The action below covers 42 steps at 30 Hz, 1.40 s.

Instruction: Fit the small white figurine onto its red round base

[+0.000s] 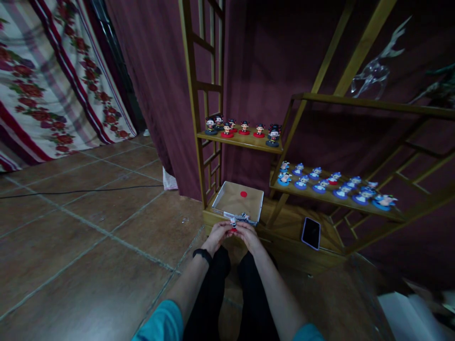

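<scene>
Between my left hand point(219, 233) and my right hand point(248, 232) is a small figurine point(233, 221) with a white upper part and a red base. The fingers of both hands close on it from either side, low over the near edge of a shallow cardboard box point(216, 204). Inside that box lie a red disc point(243, 194) and, near the front, another small dark-and-white figurine point(245, 216). My fingertips partly hide the held figurine's base.
A wooden shelf unit point(241, 139) carries several black-haired figurines on red or dark bases. On a lower right shelf point(377, 210) stand several blue-and-white figurines. A phone point(311, 233) lies on the bottom board. A glass deer ornament point(373, 76) stands on top.
</scene>
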Each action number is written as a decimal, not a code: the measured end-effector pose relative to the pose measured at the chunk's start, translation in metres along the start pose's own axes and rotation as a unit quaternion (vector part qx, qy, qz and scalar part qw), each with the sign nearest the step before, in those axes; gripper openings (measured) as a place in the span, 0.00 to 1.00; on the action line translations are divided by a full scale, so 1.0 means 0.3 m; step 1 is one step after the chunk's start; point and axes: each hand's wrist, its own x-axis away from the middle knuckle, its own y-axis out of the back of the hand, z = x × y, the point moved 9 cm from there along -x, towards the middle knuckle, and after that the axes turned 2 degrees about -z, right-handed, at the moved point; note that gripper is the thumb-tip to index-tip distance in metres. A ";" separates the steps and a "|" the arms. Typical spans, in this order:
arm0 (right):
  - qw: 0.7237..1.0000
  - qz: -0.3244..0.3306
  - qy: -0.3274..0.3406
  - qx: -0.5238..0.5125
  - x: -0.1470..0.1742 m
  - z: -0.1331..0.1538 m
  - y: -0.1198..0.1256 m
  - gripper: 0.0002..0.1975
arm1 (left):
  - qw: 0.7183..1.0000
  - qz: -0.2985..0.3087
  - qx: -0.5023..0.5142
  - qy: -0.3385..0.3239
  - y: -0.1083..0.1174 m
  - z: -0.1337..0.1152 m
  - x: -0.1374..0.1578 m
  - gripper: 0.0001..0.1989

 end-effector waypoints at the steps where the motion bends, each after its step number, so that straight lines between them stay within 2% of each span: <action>1: 1.000 0.000 0.001 0.001 -0.001 -0.001 0.000 0.18 | 1.000 0.000 0.001 0.002 -0.002 0.000 0.002 0.12; 8: 1.000 0.006 0.006 -0.003 -0.008 -0.010 0.000 0.17 | 0.999 -0.033 -0.014 -0.023 0.015 -0.008 0.000 0.09; 17: 1.000 0.007 0.004 -0.011 -0.014 -0.018 0.008 0.14 | 0.998 -0.038 -0.032 -0.033 0.018 -0.016 0.002 0.08; 24: 0.999 -0.013 0.004 -0.032 -0.013 -0.017 0.018 0.16 | 0.999 -0.042 0.020 -0.011 0.003 -0.023 0.028 0.08; 30: 1.000 0.009 -0.002 -0.025 -0.011 -0.019 0.002 0.17 | 0.996 -0.084 0.038 -0.018 0.022 -0.020 0.023 0.11; 37: 1.000 -0.006 -0.001 -0.014 -0.021 -0.027 0.017 0.16 | 0.996 -0.088 0.002 -0.030 0.032 -0.014 0.012 0.13; 42: 1.000 0.011 0.003 -0.001 -0.009 -0.020 -0.001 0.15 | 0.995 -0.086 -0.011 -0.048 0.026 -0.024 0.021 0.12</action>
